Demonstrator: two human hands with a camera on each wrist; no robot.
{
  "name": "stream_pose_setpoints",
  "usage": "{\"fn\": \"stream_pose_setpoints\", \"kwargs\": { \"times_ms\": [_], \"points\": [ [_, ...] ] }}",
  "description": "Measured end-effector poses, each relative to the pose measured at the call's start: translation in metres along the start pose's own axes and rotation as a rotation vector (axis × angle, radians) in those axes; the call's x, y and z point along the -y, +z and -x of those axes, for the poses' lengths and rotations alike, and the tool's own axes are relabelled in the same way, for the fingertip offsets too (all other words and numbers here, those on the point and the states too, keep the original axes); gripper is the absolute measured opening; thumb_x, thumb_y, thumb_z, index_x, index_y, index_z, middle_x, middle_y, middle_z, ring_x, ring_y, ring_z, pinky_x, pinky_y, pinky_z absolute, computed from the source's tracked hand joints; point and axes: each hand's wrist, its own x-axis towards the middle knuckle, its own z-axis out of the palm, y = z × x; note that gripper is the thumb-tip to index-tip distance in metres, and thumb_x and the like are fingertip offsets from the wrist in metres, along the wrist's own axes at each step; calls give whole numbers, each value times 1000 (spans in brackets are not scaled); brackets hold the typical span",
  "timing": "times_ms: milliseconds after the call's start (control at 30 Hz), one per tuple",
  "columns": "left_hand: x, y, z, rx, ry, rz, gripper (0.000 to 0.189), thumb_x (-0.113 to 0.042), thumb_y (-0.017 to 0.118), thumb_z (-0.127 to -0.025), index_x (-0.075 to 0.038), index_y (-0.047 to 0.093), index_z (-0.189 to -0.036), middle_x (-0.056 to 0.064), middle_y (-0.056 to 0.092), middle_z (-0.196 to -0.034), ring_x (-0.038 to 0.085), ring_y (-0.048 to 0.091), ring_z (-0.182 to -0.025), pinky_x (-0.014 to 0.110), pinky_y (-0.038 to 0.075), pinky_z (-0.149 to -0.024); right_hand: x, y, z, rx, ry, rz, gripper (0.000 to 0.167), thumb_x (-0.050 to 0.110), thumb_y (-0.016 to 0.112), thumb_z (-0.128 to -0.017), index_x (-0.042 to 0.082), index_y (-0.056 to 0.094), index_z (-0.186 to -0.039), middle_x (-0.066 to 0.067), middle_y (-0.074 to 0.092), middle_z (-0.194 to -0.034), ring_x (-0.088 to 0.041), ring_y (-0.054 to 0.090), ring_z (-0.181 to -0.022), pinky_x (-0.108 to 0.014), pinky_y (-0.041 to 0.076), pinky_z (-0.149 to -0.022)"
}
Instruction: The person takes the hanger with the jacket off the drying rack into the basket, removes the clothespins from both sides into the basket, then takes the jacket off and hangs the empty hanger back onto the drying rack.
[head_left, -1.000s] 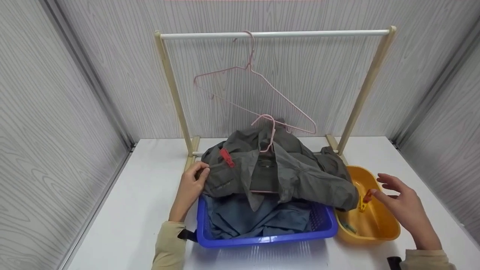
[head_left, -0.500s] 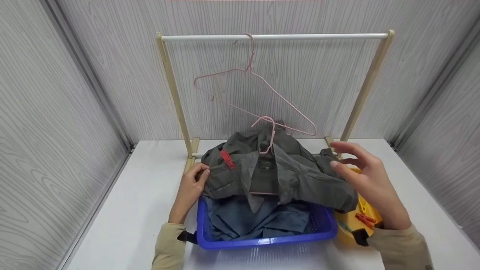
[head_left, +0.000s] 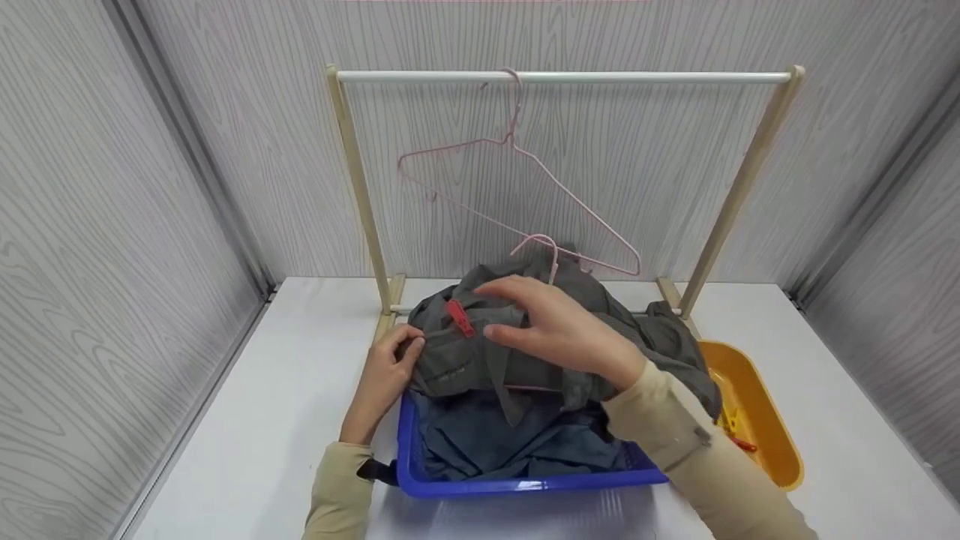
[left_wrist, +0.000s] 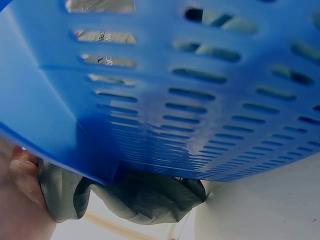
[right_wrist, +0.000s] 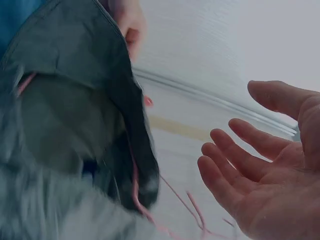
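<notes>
A dark grey-green shirt (head_left: 450,367) lies heaped over the blue basket (head_left: 525,486), with a pink hanger's hook (head_left: 553,255) poking up from its collar. On its left part sits a red clothespin (head_left: 460,319). My left hand (head_left: 386,375) pinches the shirt's left edge; in the left wrist view those fingers (left_wrist: 25,172) show beside the cloth. My right hand (head_left: 566,330) is over the shirt's middle, thumb and fingers spread around empty space just right of the clothespin. The right wrist view shows that hand (right_wrist: 265,180) with nothing in it.
A second pink hanger (head_left: 574,196) hangs from the rack's white bar (head_left: 652,77) behind the shirt. Dark blue cloth (head_left: 502,442) lies inside the basket. At right stands a yellow basin (head_left: 784,450) with yellow and red clothespins (head_left: 742,444), partly behind my right forearm.
My right hand has moved left from the basin to above the shirt, letting go of a red clothespin that now lies in the basin. My left hand has stayed on the shirt.
</notes>
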Motion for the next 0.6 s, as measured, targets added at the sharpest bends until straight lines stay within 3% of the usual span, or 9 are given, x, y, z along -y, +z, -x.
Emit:
{"fn": "stream_pose_setpoints", "kwargs": {
  "times_ms": [133,300,500,600],
  "points": [
    [-1,4,0,0,-16,8,10,-12,61,-99,-4,67,-97,5,64,-96,19,58,-90,31,44,-81,-7,24,-31,45,68,81,55,35,60,-99,11,44,-147,-7,48,-145,-22,47,-131,-38,38,-105],
    [-10,0,0,-2,-9,-10,9,-3,60,-97,4,66,-97,13,64,-95,25,59,-89,31,44,-80,-18,47,-52,21,137,207,60,33,60,-100,7,39,-149,-12,46,-146,-26,45,-132,-39,38,-106],
    [-38,-3,1,5,28,-18,6,4,60,-95,7,64,-94,16,64,-92,25,59,-87,28,44,-79,-29,59,-53,-2,146,146,55,32,63,-98,5,47,-144,-9,62,-126,-21,59,-114,-36,49,-92],
    [-39,-3,2,-10,41,-17,5,6,60,-94,8,65,-93,16,65,-92,26,59,-87,28,44,-79,-32,61,-52,-41,104,111,44,30,65,-97,6,57,-134,-5,66,-115,-19,63,-105,-34,51,-85]
  ]
}}
